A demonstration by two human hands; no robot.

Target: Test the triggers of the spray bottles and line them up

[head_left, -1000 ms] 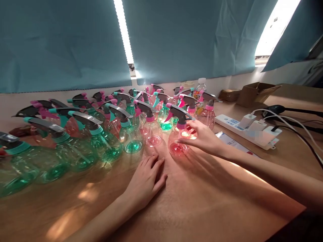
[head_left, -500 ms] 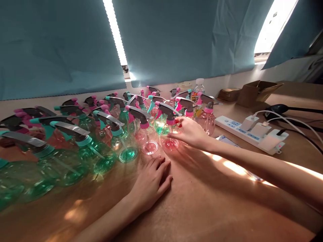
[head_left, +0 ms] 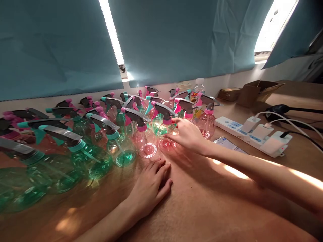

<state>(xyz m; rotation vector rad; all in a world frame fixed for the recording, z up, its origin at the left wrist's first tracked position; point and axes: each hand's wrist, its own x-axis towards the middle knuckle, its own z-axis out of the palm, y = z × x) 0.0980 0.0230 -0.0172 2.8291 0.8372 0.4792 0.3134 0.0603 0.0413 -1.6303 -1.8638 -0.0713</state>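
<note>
My right hand (head_left: pixel 188 134) is closed around the side of a pink spray bottle (head_left: pixel 168 143), just below its collar; the far fingers are partly hidden. The bottle stands upright, its grey and pink trigger head pointing left. My left hand (head_left: pixel 151 183) lies on the tabletop (head_left: pixel 202 205) with its thumb apart from its loosely bent fingers, holding nothing. Just beyond it stands another pink spray bottle (head_left: pixel 146 143), with a green spray bottle (head_left: pixel 121 151) to its left.
Several more green and pink spray bottles (head_left: pixel 63 164) crowd the left and back. At right lie a phone (head_left: pixel 228 144), a power strip (head_left: pixel 252 136) with plugged-in chargers, and cables. An open cardboard box (head_left: pixel 254 94) and a capped clear bottle (head_left: pixel 199 86) stand behind.
My right hand and the pink bottle it holds have shifted slightly left in view. More of the phone shows beside my right forearm. My left hand stays on the table.
</note>
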